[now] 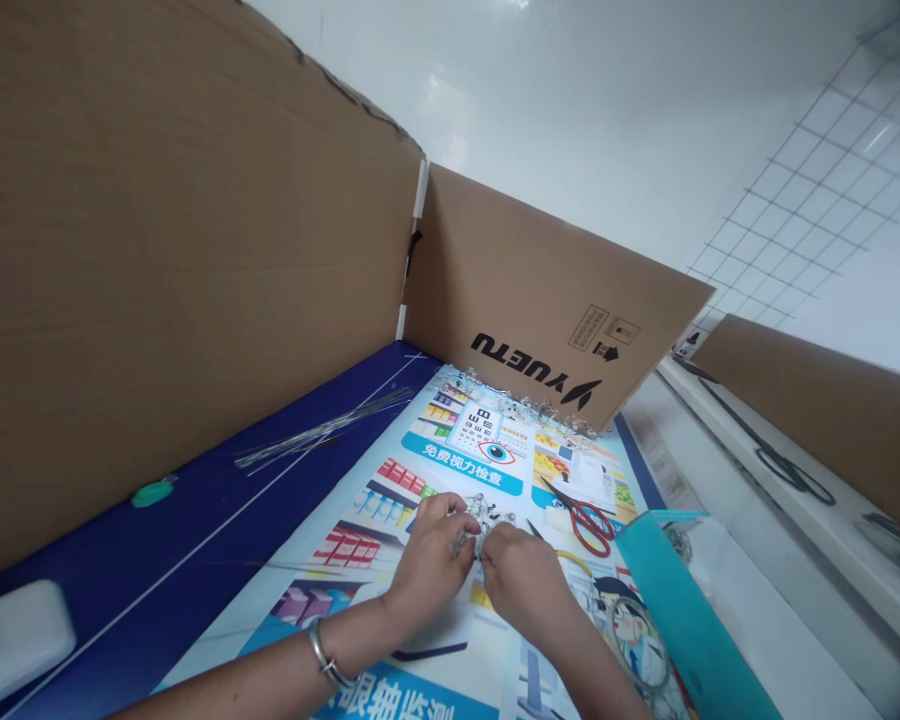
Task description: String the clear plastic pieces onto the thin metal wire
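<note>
Both my hands are together over the printed mat, fingers pinched close to each other. My left hand (436, 548), a silver bangle (326, 655) on its wrist, is closed on a small cluster of clear beads (487, 512). Right beside it, my right hand (523, 572) is closed at the near side of the same cluster; its fingertips are mostly hidden. The exact shape of the beadwork cannot be made out. To the right lie red-handled scissors (591, 528) and, partly behind my right hand, a tool with a yellow handle (574, 562).
Cardboard panels (555, 290) wall the far and left sides; clear beaded pieces (525, 405) line the far one. Thin wires (322, 432), a green object (152, 492) and a white case (19, 640) lie left. A clear ring-shaped roll (637, 645) and teal-edged box (690, 620) are right.
</note>
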`<state>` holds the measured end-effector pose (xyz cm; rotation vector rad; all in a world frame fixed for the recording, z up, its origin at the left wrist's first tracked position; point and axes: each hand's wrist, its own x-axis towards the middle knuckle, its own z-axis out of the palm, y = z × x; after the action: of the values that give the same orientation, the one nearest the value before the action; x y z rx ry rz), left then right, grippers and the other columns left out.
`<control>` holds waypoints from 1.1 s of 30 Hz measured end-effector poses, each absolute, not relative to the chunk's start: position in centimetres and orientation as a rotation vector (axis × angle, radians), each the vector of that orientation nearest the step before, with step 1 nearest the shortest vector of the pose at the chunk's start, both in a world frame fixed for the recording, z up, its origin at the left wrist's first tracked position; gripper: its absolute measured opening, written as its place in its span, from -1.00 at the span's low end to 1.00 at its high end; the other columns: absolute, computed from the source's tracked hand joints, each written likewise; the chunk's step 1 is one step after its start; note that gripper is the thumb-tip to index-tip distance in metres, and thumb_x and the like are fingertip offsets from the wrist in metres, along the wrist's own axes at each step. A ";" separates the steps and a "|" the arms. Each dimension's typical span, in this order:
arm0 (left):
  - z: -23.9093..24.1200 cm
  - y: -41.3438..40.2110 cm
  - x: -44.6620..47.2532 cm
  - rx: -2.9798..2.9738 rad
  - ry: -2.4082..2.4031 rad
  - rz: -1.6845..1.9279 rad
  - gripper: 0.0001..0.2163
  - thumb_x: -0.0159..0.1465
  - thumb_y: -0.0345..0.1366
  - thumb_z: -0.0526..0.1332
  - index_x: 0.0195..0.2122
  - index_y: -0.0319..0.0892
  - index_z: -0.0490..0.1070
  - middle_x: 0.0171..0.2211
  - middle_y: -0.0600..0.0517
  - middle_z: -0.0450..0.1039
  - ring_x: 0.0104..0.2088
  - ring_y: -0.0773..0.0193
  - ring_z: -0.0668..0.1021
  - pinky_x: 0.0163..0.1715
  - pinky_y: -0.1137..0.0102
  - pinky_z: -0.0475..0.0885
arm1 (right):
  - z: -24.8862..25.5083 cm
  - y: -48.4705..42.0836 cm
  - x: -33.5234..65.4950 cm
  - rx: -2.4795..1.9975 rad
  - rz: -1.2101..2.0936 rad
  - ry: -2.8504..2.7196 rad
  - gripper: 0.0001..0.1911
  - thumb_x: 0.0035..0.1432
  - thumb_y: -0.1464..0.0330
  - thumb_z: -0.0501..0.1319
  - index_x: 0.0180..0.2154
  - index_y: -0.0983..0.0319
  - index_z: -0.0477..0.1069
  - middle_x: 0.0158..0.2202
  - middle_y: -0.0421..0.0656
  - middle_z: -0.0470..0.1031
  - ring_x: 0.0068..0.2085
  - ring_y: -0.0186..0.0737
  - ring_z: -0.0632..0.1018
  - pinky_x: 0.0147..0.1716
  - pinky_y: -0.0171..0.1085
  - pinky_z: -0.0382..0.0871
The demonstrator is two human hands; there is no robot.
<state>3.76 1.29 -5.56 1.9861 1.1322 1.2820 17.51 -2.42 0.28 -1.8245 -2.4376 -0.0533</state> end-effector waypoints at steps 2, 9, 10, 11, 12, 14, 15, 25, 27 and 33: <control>-5.4 1.3 3.7 1.984 1.136 1.279 -0.78 0.02 -0.56 0.12 -0.39 -0.13 0.44 -0.24 -0.02 0.30 -0.15 0.10 0.33 -0.14 0.20 0.30 | 0.2 -2.4 17.5 -1.831 -0.052 -2.433 -0.87 0.07 0.47 0.09 -0.41 0.21 0.39 -0.39 -0.15 0.46 -0.41 -0.25 0.49 -0.46 -0.35 0.19; -5.3 1.3 3.8 1.959 1.136 1.257 -0.81 0.06 -0.55 0.10 -0.44 -0.13 0.41 -0.33 0.01 0.31 -0.21 0.15 0.36 -0.20 0.24 0.32 | -0.8 -2.6 18.1 -1.677 0.245 -2.205 -0.83 -0.01 0.56 0.08 -0.46 0.20 0.35 -0.36 -0.21 0.45 -0.30 -0.31 0.47 -0.33 -0.40 0.26; -5.3 1.3 3.8 1.955 1.131 1.260 -0.82 0.06 -0.54 0.09 -0.45 -0.13 0.41 -0.33 0.01 0.32 -0.22 0.15 0.36 -0.21 0.24 0.32 | -1.1 -2.7 18.2 -1.639 0.301 -2.161 -0.82 -0.03 0.58 0.08 -0.46 0.20 0.34 -0.36 -0.22 0.45 -0.31 -0.32 0.47 -0.33 -0.40 0.26; -5.2 1.2 3.8 1.952 1.126 1.260 -0.82 0.07 -0.54 0.09 -0.45 -0.13 0.41 -0.33 0.01 0.32 -0.22 0.15 0.37 -0.21 0.24 0.32 | -1.3 -2.7 18.2 -1.608 0.347 -2.117 -0.81 -0.04 0.59 0.07 -0.47 0.20 0.34 -0.36 -0.22 0.45 -0.32 -0.32 0.46 -0.35 -0.40 0.27; -5.2 1.2 3.9 1.950 1.121 1.258 -0.82 0.07 -0.53 0.09 -0.45 -0.13 0.41 -0.33 0.01 0.32 -0.22 0.15 0.37 -0.21 0.24 0.32 | -1.6 -2.7 18.3 -1.581 0.383 -2.075 -0.80 -0.04 0.59 0.07 -0.48 0.20 0.35 -0.35 -0.22 0.45 -0.33 -0.33 0.46 -0.36 -0.40 0.27; -5.1 1.1 3.9 1.948 1.117 1.247 -0.82 0.06 -0.53 0.09 -0.45 -0.13 0.41 -0.34 0.01 0.33 -0.23 0.15 0.37 -0.22 0.24 0.32 | -1.9 -2.8 18.3 -1.541 0.428 -2.002 -0.81 -0.02 0.58 0.07 -0.48 0.20 0.37 -0.35 -0.21 0.46 -0.35 -0.33 0.46 -0.38 -0.39 0.28; -5.0 1.1 3.9 1.949 1.116 1.241 -0.82 0.07 -0.52 0.10 -0.45 -0.12 0.42 -0.34 0.02 0.34 -0.23 0.15 0.38 -0.22 0.25 0.33 | -2.0 -2.9 18.2 -1.522 0.437 -1.971 -0.81 -0.01 0.57 0.07 -0.48 0.20 0.38 -0.34 -0.20 0.46 -0.33 -0.32 0.46 -0.37 -0.39 0.29; -4.7 1.2 3.8 1.933 1.120 1.194 -0.85 0.13 -0.44 0.12 -0.45 -0.13 0.47 -0.33 0.01 0.36 -0.22 0.16 0.39 -0.19 0.25 0.33 | -2.5 -3.6 18.2 -1.405 0.465 -1.947 -0.81 0.04 0.56 0.08 -0.43 0.19 0.40 -0.23 -0.18 0.47 -0.19 -0.31 0.47 -0.21 -0.37 0.32; -4.9 1.1 3.9 1.894 1.116 1.200 -0.86 0.13 -0.43 0.13 -0.43 -0.13 0.47 -0.32 0.01 0.36 -0.20 0.15 0.39 -0.16 0.24 0.33 | -2.5 -3.7 18.1 -1.377 0.469 -1.967 -0.80 0.04 0.57 0.08 -0.43 0.19 0.39 -0.22 -0.18 0.47 -0.17 -0.31 0.47 -0.18 -0.36 0.31; -5.6 1.0 4.3 1.715 1.083 1.233 -0.87 0.13 -0.43 0.13 -0.42 -0.14 0.46 -0.29 -0.01 0.36 -0.18 0.16 0.40 -0.13 0.24 0.34 | -2.4 -3.8 18.1 -1.325 0.460 -1.999 -0.78 0.07 0.58 0.06 -0.38 0.18 0.39 -0.21 -0.17 0.47 -0.15 -0.31 0.46 -0.14 -0.34 0.31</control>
<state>4.31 1.00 -5.64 1.7147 1.0828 1.2326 18.07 -3.81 -2.36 -1.3246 -1.9993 0.4595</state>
